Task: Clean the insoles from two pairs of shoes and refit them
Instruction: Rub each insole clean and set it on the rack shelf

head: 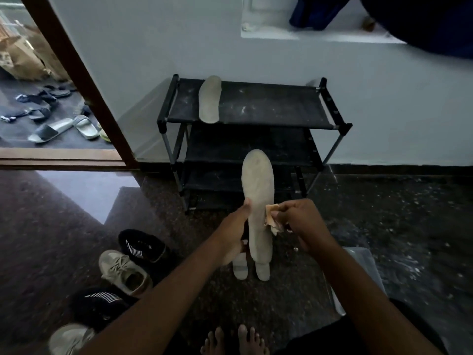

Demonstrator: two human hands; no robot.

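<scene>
My left hand (pixel 236 233) grips a pale grey insole (pixel 258 190) upright by its left edge, together with more insoles whose heels (pixel 240 269) stick out below. My right hand (pixel 297 221) pinches a crumpled tan cloth (pixel 272 217) against the insole's right edge. Another pale insole (pixel 210 99) lies on the top shelf of the black shoe rack (pixel 256 108). On the floor at the left stand two black striped shoes (pixel 143 245) (pixel 99 304) and two beige sneakers (pixel 125 272) (pixel 67 338).
The rack stands against a pale wall. A doorway at the left opens onto sandals and slippers (pixel 64 128) on a dark mat. A clear plastic box (pixel 358 278) sits by my right arm. My bare feet (pixel 234 340) rest on the dark speckled floor.
</scene>
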